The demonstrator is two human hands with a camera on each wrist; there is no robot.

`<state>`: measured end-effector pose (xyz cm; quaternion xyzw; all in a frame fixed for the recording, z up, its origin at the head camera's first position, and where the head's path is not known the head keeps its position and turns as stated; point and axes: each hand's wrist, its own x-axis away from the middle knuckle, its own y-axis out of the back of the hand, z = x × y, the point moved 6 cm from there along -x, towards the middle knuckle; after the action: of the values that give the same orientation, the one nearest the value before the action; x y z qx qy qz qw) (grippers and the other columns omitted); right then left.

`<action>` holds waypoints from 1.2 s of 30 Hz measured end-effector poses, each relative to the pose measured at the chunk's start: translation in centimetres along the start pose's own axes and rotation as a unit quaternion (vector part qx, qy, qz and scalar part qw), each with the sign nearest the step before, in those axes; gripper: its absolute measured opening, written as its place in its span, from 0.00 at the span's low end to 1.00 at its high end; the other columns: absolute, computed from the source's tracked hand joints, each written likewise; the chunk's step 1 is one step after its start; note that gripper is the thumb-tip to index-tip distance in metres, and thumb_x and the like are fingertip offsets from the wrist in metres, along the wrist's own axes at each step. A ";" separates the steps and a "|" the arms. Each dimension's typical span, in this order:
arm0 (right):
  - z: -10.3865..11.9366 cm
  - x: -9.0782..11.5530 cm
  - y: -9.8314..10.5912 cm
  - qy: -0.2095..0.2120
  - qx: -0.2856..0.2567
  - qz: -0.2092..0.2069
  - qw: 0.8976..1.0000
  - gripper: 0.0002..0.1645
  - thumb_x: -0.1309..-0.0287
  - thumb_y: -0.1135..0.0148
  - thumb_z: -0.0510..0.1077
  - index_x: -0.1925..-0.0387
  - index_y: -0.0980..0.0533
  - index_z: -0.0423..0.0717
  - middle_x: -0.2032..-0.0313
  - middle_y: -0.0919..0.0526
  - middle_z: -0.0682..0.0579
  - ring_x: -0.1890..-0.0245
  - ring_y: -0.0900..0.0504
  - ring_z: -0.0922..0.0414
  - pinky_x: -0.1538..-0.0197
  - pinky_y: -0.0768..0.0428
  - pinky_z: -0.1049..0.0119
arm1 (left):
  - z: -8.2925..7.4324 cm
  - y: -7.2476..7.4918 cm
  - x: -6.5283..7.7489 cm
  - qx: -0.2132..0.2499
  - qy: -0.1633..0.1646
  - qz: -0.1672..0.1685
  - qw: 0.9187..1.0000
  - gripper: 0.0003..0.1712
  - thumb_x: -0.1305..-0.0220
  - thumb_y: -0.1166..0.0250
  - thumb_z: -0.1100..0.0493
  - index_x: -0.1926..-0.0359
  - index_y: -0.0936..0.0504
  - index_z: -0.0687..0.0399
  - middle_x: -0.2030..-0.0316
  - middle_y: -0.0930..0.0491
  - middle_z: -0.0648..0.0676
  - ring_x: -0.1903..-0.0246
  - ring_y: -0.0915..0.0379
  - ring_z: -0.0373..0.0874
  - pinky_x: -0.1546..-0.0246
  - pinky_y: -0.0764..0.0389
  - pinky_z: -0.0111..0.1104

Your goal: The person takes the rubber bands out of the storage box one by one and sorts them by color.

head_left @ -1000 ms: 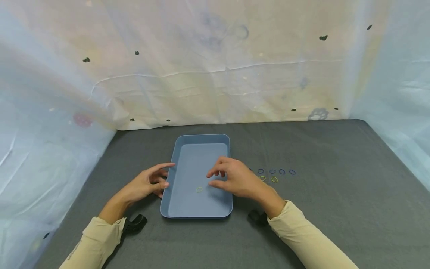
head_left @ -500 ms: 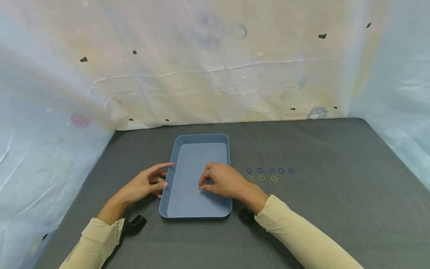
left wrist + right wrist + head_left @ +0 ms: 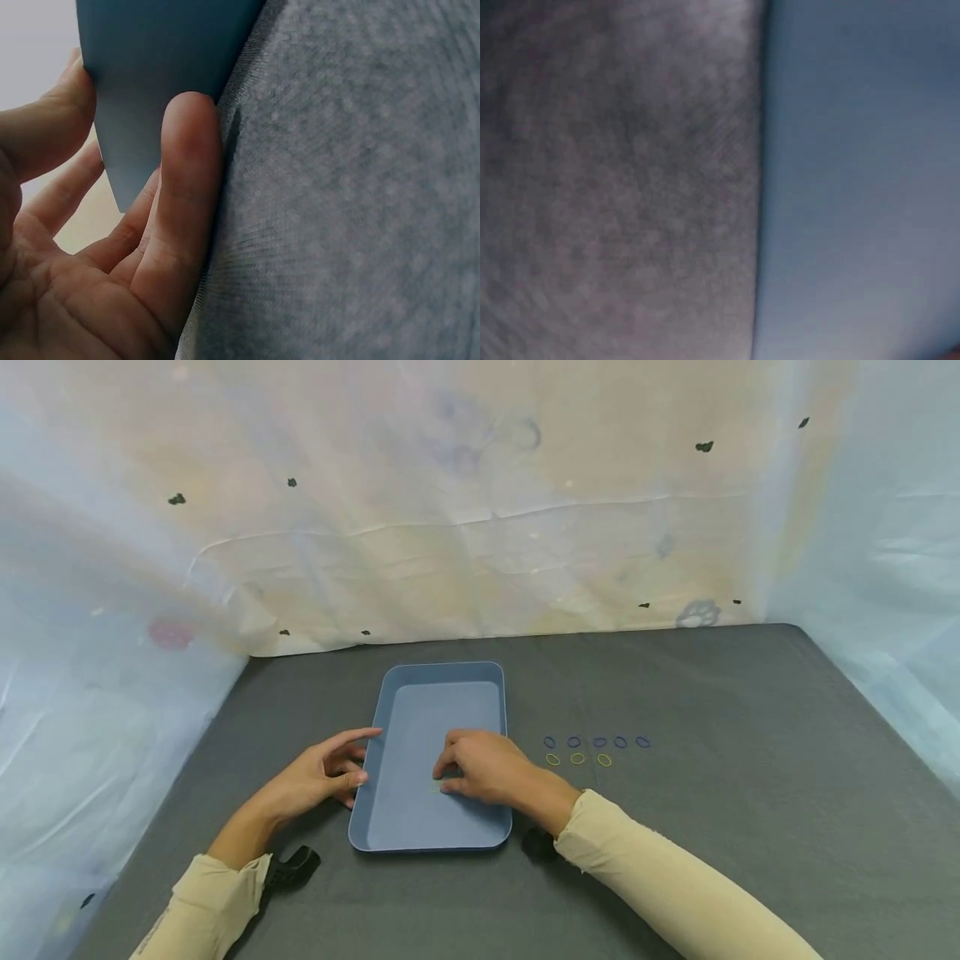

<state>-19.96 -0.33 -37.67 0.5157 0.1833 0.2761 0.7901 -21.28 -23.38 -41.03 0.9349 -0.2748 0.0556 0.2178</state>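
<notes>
A blue-grey tray lies on the dark cloth. My left hand rests against its left side, with the index fingertip on the rim; in the left wrist view the thumb touches the outer wall. Inside the tray, my right hand has its thumb and index finger pinched at a thin pale-yellow rubber band, which is faint and partly covered by the fingertips. The right wrist view shows only the tray and cloth, blurred.
To the right of the tray lies a row of several blue rubber bands, with yellow rubber bands in a row just nearer. A patterned curtain hangs behind the grey-covered table, and pale sheets close off both sides.
My right hand has come down and left into the tray, and its fingers have closed in at the yellow band. The left hand keeps its place on the tray. The head view shifts slightly.
</notes>
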 end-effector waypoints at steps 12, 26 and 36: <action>0.3 0.0 0.2 0.014 -0.007 -0.020 1.000 0.03 0.43 0.28 0.50 0.68 0.12 0.58 0.67 0.21 0.64 0.69 0.23 0.67 0.65 0.23 0.73 | -0.1 0.2 0.2 -0.001 0.004 0.001 1.000 0.39 0.30 0.36 0.56 0.24 0.43 0.47 0.33 0.41 0.73 0.56 0.22 0.48 0.63 0.14 0.43; 0.7 0.2 0.4 0.022 0.008 -0.033 0.999 0.04 0.39 0.30 0.49 0.69 0.14 0.58 0.66 0.21 0.62 0.69 0.25 0.67 0.64 0.24 0.72 | -0.1 0.2 0.5 -0.006 0.004 -0.002 1.000 0.39 0.30 0.36 0.56 0.24 0.43 0.47 0.32 0.41 0.73 0.56 0.22 0.47 0.63 0.14 0.42; 0.3 2.0 1.8 -0.009 -0.042 -0.067 0.997 0.03 0.42 0.28 0.49 0.70 0.13 0.58 0.69 0.22 0.64 0.71 0.25 0.67 0.67 0.27 0.73 | -0.2 0.0 0.3 0.003 0.003 0.002 1.000 0.39 0.30 0.36 0.56 0.24 0.43 0.49 0.34 0.39 0.73 0.57 0.22 0.46 0.63 0.14 0.43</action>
<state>-18.65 1.28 -35.86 0.4706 0.1987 0.2255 0.8296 -20.96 -23.43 -40.81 0.9347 -0.2762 0.0597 0.2154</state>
